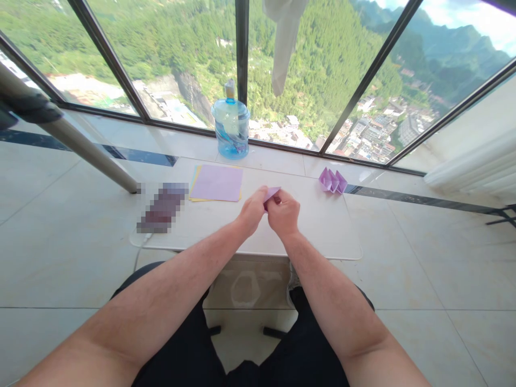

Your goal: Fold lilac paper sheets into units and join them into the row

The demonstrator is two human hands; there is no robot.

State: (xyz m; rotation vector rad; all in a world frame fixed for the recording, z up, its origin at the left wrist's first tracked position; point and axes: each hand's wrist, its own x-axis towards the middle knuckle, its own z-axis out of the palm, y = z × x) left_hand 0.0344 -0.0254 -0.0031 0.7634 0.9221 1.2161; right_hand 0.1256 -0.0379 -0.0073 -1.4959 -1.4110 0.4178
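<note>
Both hands meet over the middle of a low white table (322, 231). My left hand (253, 209) and my right hand (284, 214) are closed, pinching a small folded piece of purple paper (271, 192) between their fingers. Only the paper's top edge shows above the fingers. A stack of square sheets (216, 183), purple on top with yellow under it, lies flat to the left of my hands. A finished purple folded paper shape (332, 180) stands at the table's far right corner.
A blue water jug (231, 128) stands on the sill by the large window. A blurred dark object (162, 207) lies on the table's left side. A slanted pole (68, 137) crosses at left. A white cloth (284, 43) hangs above.
</note>
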